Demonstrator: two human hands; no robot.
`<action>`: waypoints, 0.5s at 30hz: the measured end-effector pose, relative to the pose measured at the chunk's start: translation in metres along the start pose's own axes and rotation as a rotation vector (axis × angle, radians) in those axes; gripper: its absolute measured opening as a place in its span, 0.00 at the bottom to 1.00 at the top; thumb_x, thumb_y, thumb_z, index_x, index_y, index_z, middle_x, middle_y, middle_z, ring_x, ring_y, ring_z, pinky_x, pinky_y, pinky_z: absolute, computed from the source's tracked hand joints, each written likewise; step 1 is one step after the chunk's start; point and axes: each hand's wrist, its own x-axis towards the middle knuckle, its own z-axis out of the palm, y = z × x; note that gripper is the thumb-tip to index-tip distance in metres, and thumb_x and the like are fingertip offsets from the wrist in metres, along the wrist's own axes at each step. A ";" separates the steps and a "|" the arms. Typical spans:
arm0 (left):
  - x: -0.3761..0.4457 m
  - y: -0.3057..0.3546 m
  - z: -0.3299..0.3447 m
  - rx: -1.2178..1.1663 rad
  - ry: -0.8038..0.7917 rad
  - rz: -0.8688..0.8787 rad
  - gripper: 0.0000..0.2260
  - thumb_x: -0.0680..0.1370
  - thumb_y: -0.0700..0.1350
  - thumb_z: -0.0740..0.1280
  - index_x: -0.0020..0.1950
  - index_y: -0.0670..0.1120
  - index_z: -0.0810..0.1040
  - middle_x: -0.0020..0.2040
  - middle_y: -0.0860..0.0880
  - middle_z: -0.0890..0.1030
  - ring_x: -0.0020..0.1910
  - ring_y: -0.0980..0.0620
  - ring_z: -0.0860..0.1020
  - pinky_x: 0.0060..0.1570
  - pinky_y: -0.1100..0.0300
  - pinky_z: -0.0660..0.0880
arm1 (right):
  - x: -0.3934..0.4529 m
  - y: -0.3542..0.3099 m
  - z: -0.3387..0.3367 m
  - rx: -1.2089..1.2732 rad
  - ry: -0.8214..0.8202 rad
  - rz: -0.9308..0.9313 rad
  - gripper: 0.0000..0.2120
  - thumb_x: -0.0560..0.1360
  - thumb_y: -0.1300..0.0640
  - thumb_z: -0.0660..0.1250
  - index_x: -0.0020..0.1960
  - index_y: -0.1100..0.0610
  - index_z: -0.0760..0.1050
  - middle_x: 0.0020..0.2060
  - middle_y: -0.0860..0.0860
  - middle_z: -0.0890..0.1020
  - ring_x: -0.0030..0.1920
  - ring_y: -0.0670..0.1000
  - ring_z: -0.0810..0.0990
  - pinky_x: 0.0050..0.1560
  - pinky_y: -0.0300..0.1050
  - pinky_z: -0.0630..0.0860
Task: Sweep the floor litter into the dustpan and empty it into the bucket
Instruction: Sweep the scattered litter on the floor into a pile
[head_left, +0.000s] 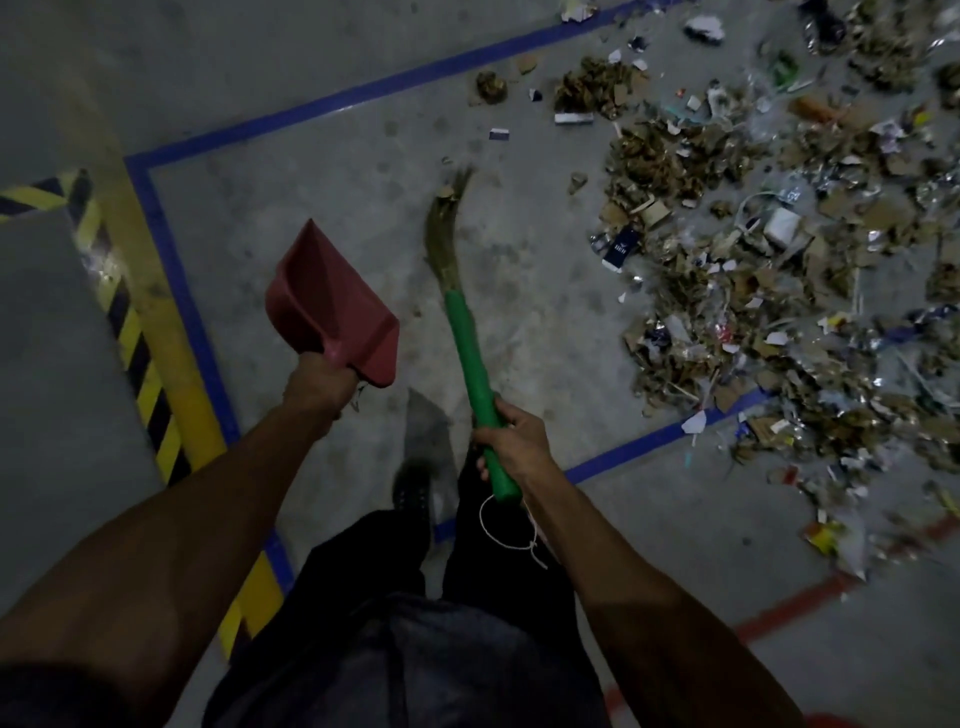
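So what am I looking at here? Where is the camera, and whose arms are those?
There is no machine here: the camera sits on a person's head and looks forward and down, so you see their own two bare arms, their dark trousers and a shoe below. The left hand holds a red dustpan by its handle, lifted off the floor; it looks empty. The right hand grips the green handle of a broom, whose straw bristles point away toward the floor ahead. To the right lies the litter: a wide spread of cardboard scraps, paper bits and shiny wrappers on the grey concrete floor. Blue tape lines mark out a box on the floor, with yellow-and-black hazard stripes at the left. No bucket shows in this picture.
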 end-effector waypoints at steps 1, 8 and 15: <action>-0.003 -0.008 -0.006 -0.001 -0.007 0.000 0.06 0.75 0.39 0.65 0.50 0.40 0.74 0.42 0.41 0.74 0.32 0.47 0.70 0.30 0.61 0.66 | -0.006 0.009 0.006 -0.026 -0.008 0.009 0.30 0.73 0.73 0.65 0.73 0.59 0.66 0.30 0.58 0.77 0.17 0.49 0.71 0.18 0.37 0.68; -0.019 -0.065 -0.033 -0.032 -0.022 -0.045 0.08 0.75 0.39 0.67 0.53 0.39 0.74 0.41 0.41 0.74 0.33 0.48 0.70 0.31 0.60 0.67 | -0.014 0.029 0.001 -0.041 0.039 0.095 0.15 0.74 0.73 0.63 0.60 0.66 0.72 0.28 0.58 0.73 0.19 0.50 0.70 0.18 0.36 0.67; -0.024 -0.101 -0.039 -0.026 0.002 -0.063 0.08 0.75 0.39 0.67 0.52 0.37 0.75 0.41 0.39 0.76 0.32 0.45 0.71 0.33 0.57 0.68 | -0.003 0.018 -0.021 0.022 0.245 0.040 0.18 0.74 0.72 0.65 0.63 0.70 0.72 0.30 0.58 0.74 0.21 0.51 0.72 0.20 0.38 0.70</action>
